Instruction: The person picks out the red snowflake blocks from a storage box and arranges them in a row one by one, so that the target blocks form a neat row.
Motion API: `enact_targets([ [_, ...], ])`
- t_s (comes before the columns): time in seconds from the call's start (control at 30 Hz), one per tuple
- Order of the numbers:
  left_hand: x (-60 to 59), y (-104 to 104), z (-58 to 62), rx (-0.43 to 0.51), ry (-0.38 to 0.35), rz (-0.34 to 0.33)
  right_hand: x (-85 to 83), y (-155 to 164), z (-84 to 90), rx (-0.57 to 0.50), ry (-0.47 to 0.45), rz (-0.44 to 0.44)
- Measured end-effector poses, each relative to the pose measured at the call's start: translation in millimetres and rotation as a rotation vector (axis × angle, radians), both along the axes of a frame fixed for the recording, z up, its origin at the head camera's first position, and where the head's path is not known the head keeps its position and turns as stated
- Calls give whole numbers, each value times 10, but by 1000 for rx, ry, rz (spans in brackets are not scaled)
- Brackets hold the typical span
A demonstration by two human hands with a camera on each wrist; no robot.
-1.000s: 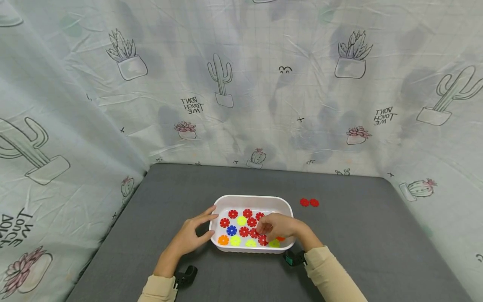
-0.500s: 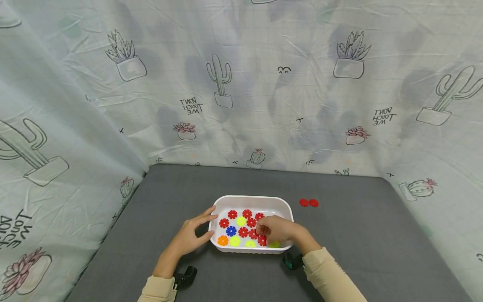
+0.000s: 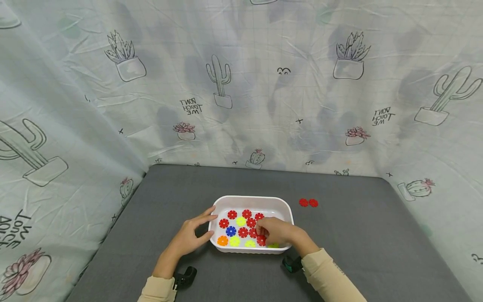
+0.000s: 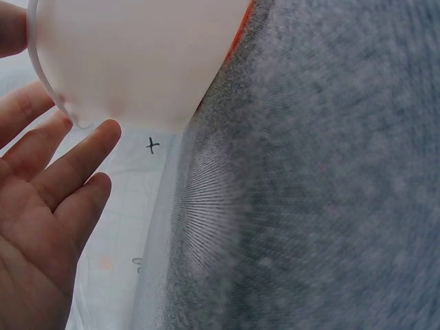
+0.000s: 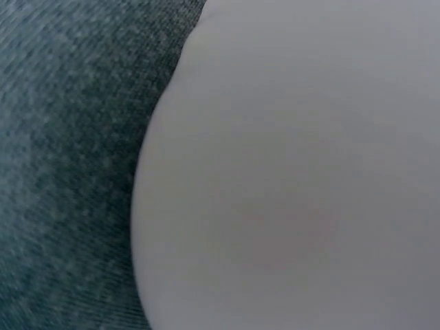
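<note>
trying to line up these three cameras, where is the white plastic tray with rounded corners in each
Head: the white plastic tray with rounded corners sits below centre.
Left wrist: its outer wall fills the upper left.
Right wrist: likely its outer wall, blurred, over centre and right.
Shared landmark: grey cloth tabletop, around it in head, right in left wrist, left in right wrist.

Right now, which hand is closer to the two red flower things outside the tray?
Right. The right hand is in the white tray, left of the two red pieces and nearer the person; the left hand is farther left, at the tray's left end.
</note>
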State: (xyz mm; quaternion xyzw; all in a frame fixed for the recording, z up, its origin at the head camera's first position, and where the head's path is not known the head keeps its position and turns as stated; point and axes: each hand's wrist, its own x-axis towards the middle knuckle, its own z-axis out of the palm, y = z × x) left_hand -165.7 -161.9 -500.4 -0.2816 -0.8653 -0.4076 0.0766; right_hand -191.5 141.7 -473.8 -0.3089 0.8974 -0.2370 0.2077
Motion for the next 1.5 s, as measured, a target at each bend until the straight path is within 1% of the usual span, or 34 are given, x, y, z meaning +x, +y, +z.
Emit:
enact_targets([
  [0.33, -2, -7, 7, -6, -8, 1, 4, -7, 8, 19, 5, -21],
  [0.53, -7, -16, 1, 5, -25, -4, -13, 0, 16, -13, 10, -5],
  [0.67, -9, -16, -3, 1, -26, -3, -24, 12, 29, -52, -34, 14],
  [0.73, -10, -11, -3, -9, -15, -1, -31, 19, 23, -65, -60, 19],
  [0.87, -17, -4, 1, -24, 2, 2, -54, 28, -2, -76, -101, 9],
  [1.07, -18, -1, -11, -21, -13, 8, -78, 38, -7, -134, -196, -44],
  [1.1, 4, 13, 33, -15, -25, 13, -81, 42, -5, -148, -213, -56],
  [1.13, 6, 13, 35, -11, -29, 13, -83, 46, -1, -162, -225, -66],
  [1.27, 10, 14, 41, -6, -23, 12, -93, 64, 9, -205, -248, -99],
  [1.3, 13, 13, 45, -3, -27, 11, -95, 68, 10, -211, -245, -103],
  [1.33, -7, -1, 2, -7, -17, 8, -97, 71, 13, -217, -243, -107],
  [1.5, 1, -2, -2, -9, -23, 8, -102, 85, 16, -228, -209, -121],
])
